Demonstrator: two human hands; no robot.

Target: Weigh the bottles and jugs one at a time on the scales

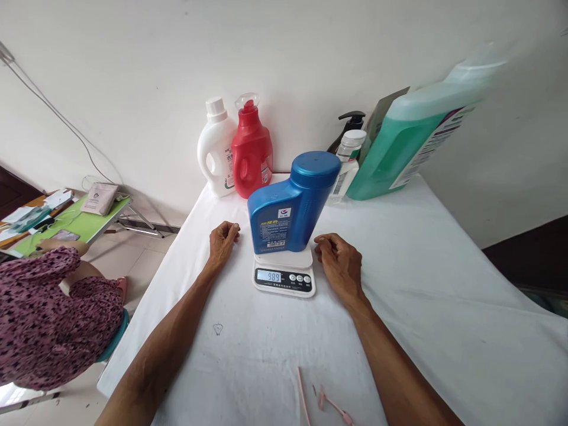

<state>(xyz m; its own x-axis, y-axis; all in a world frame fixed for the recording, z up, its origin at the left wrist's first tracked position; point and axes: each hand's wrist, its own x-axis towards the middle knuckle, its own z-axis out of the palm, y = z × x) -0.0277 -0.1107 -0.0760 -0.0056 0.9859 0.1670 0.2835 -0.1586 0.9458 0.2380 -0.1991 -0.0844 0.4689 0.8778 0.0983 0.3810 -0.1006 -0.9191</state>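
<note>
A blue motor oil bottle [284,207] with a broad cap stands on a white digital kitchen scale [284,291]. The scale's lit display [268,276] appears to read 989. Left of the scale, my left hand [224,242] rests on the cloth with its fingers curled in and nothing visible in them. My right hand [341,263] lies just right of the scale, also with curled fingers and apparently holding nothing. Its fingertips come close to the weighing plate; I cannot tell whether they touch. Neither hand is on the bottle.
Against the wall stand a white detergent bottle [217,151], a red detergent bottle [252,154], a white-capped bottle [348,168], a black pump bottle [352,121] and a large green jug [386,154]. A pink cable [335,405] lies in front. Another person [57,313] sits at left beside a green table [100,222].
</note>
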